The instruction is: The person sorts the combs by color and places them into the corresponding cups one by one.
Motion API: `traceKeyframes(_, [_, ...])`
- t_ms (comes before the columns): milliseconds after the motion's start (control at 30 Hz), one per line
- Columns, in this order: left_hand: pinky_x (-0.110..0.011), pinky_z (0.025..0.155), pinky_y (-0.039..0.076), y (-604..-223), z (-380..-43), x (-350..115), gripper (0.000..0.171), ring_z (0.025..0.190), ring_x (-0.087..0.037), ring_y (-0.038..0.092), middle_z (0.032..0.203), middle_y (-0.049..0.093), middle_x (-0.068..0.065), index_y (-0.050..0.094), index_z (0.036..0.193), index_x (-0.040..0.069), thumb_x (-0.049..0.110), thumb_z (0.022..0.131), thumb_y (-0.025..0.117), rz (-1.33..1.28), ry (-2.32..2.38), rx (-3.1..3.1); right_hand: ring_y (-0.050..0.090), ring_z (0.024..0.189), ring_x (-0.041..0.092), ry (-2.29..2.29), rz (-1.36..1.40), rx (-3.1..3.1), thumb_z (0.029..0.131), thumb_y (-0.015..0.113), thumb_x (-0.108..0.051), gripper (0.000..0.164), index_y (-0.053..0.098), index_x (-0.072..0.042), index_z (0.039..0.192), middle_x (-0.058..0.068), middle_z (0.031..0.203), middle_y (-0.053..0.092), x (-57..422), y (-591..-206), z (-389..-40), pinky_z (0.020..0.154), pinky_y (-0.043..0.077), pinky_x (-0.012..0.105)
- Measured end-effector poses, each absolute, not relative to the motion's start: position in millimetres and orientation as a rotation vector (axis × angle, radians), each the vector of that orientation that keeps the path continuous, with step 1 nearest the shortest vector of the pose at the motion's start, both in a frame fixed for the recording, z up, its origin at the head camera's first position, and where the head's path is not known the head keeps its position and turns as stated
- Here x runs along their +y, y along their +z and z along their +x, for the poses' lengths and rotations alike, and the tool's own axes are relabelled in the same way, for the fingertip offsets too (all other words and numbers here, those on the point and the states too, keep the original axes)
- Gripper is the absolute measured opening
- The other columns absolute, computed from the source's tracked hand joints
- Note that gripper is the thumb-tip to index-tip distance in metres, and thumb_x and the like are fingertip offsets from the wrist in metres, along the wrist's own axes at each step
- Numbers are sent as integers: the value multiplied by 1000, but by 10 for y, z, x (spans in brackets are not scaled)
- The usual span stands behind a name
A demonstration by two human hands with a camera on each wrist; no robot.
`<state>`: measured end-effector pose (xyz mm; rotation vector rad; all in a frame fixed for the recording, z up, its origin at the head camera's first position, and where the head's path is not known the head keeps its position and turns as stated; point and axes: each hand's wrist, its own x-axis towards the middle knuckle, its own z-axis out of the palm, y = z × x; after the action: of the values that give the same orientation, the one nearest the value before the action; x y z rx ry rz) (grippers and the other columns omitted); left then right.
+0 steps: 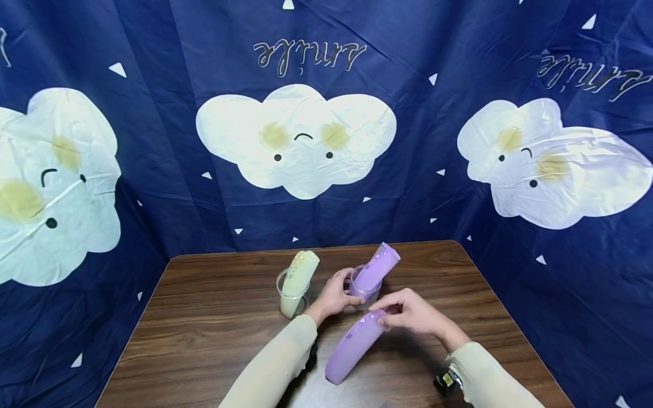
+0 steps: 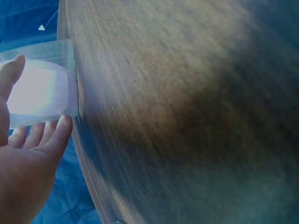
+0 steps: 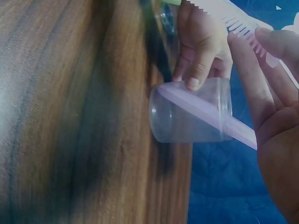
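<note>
My left hand (image 1: 334,294) grips a clear plastic cup (image 1: 371,297) by its side, thumb in front and fingers behind. Leaning inside that cup is a purple comb (image 1: 374,269), its upper part sticking out past the rim to the right. My right hand (image 1: 415,313) pinches the upper end of another purple comb (image 1: 354,347), which slants down toward the lower left in front of the cup. In the right wrist view, the pinched comb's teeth (image 3: 243,31) show between thumb and fingers. The left wrist view shows the cup (image 2: 70,60) between thumb and fingers.
To the left stands a second clear cup (image 1: 282,288) with a pale green comb (image 1: 302,272) leaning in it. Both cups are on a brown wooden table (image 1: 204,317). Dark blue cloth (image 1: 163,215) with white clouds hangs behind and at both sides.
</note>
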<state>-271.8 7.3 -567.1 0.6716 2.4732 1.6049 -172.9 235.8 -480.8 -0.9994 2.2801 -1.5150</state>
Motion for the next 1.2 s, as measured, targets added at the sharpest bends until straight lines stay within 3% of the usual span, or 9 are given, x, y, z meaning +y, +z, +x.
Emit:
traceKeyframes(200, [-32,95,59,-5668,-2716,73,78,122,-30,61,131,59,-14,53,139,3,10,72,93,666,1610,2463,69,73,6,-1508,-992,2329,89,73,3,27,74,3,116,18,91,76,2399,-4720,-1740,58,63,40])
traceKeyframes(433, [-35,97,58,-5661,-2718,79,79,123,-32,61,131,59,-17,53,139,1,9,72,93,674,1616,2451,70,74,7,-1562,-985,2332,90,74,3,25,73,3,115,20,95,75,2459,-4653,-1758,60,63,40])
traceKeyframes(667, [-37,97,58,-5663,-2717,78,79,124,-33,60,133,59,-18,52,140,1,10,73,93,668,1605,2460,65,72,3,-1574,-998,2460,88,76,3,25,75,-1,113,16,96,76,2514,-4605,-1779,57,58,25])
traceKeyframes(933, [-37,98,58,-5688,-2731,65,78,124,-33,61,134,58,-18,51,141,0,9,75,91,677,1612,2449,73,78,11,-1680,-995,2466,90,71,8,23,73,5,112,23,100,74,2544,-4524,-1785,63,64,38])
traceKeyframes(1200, [-35,98,58,-5716,-2761,65,74,125,-32,60,133,57,-19,51,141,-2,2,77,88,696,1609,2469,70,87,7,-1687,-993,2628,87,73,9,25,75,2,112,20,102,75,2595,-4456,-1795,68,64,31])
